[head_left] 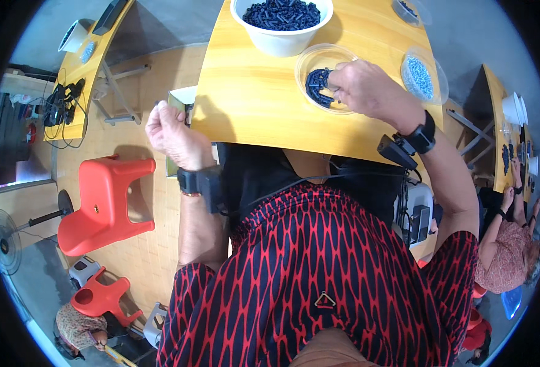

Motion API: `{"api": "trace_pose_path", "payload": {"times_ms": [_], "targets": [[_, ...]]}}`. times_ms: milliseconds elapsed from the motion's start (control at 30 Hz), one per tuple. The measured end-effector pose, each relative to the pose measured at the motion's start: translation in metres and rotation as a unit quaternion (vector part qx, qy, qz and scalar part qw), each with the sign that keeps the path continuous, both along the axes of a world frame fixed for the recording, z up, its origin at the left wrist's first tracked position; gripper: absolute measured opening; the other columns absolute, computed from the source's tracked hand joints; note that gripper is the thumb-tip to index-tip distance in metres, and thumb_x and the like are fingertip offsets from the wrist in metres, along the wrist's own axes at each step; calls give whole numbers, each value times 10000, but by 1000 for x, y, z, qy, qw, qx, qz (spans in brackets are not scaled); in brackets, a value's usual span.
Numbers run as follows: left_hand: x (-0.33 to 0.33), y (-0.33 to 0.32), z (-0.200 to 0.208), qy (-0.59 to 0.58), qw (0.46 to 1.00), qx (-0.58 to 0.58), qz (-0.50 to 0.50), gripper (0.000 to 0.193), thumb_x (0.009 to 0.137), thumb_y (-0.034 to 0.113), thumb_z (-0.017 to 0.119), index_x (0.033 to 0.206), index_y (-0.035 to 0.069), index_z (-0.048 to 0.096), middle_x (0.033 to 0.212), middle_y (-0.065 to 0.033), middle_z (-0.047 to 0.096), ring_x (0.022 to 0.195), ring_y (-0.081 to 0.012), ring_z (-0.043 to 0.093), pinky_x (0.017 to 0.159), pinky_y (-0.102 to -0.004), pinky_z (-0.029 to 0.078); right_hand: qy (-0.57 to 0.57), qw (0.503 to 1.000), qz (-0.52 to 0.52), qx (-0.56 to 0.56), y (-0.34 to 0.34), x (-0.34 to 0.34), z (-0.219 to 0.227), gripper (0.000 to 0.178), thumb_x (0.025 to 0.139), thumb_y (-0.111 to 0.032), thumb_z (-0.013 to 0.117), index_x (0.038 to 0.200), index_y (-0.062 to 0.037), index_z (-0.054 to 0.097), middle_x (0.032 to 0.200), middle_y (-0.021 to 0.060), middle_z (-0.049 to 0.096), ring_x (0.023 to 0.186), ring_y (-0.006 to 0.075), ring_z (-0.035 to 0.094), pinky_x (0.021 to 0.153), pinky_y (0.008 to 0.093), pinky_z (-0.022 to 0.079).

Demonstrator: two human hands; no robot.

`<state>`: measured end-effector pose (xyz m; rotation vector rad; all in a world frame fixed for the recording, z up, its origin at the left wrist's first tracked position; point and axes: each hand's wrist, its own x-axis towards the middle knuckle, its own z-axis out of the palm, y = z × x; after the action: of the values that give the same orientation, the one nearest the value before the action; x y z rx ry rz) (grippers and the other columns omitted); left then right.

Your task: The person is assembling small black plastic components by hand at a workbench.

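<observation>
My right hand (372,90) reaches into a shallow clear plastic bowl (304,60) on the wooden table, its fingers pinched among small dark blue tube-like pieces (319,85). Whatever those fingertips hold is hidden. Off the table's left edge, my left hand (177,136) is raised with thumb and fingers pressed together; a tiny dark spot shows at the fingertips, too small to name. A white tub (282,41) heaped with the same dark blue pieces stands beyond the clear bowl. To the right is a clear container of small light blue pieces (419,78).
Another clear tub (411,11) stands at the table's far right corner. Below my left hand is an open box (183,96). A red stool (108,205) and a fan (6,241) are on the left. At right, other people sit by another table (501,165).
</observation>
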<state>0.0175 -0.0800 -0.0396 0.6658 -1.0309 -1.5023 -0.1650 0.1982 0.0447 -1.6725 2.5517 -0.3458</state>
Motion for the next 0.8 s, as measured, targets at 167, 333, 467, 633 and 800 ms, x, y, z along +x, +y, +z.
{"api": "trace_pose_path", "payload": {"times_ms": [167,333,467,633,800], "targets": [[2,-15,-7,-70,989,108,78,228,878,56,611,1082,-13,536,941,-67,588,832,-179,598,783,-333,509,21,999,46,19,-7,-1,-10,99,745,-78,609,797,4,629,788,190,608,798,374,598,707,485,464],[-5,-13,-12,-73,991,83,75,351,855,45,647,1172,-6,506,1058,-70,538,971,-173,535,882,-324,445,-8,997,68,-25,-7,-15,-22,82,718,-40,580,769,12,618,787,209,605,804,395,587,694,478,465],[-7,-13,-21,-98,991,10,96,343,847,26,660,1159,8,518,1101,-65,527,1024,-157,510,919,-293,415,-24,997,68,-15,-9,-16,-23,82,715,-41,582,768,16,607,773,209,617,758,410,583,673,483,466],[-9,13,13,-122,985,-84,87,314,853,15,655,1146,5,543,1088,-80,572,1009,-162,548,924,-303,430,-45,997,37,-43,-1,-8,-1,89,734,-30,617,809,18,606,804,180,640,757,317,618,661,395,479],[-14,66,38,-39,979,-104,-170,141,875,-5,649,1016,-3,645,941,-88,678,848,-144,632,780,-258,505,-277,951,-95,-99,18,24,32,71,816,-23,646,878,1,621,861,58,648,787,117,608,701,244,463]]}}
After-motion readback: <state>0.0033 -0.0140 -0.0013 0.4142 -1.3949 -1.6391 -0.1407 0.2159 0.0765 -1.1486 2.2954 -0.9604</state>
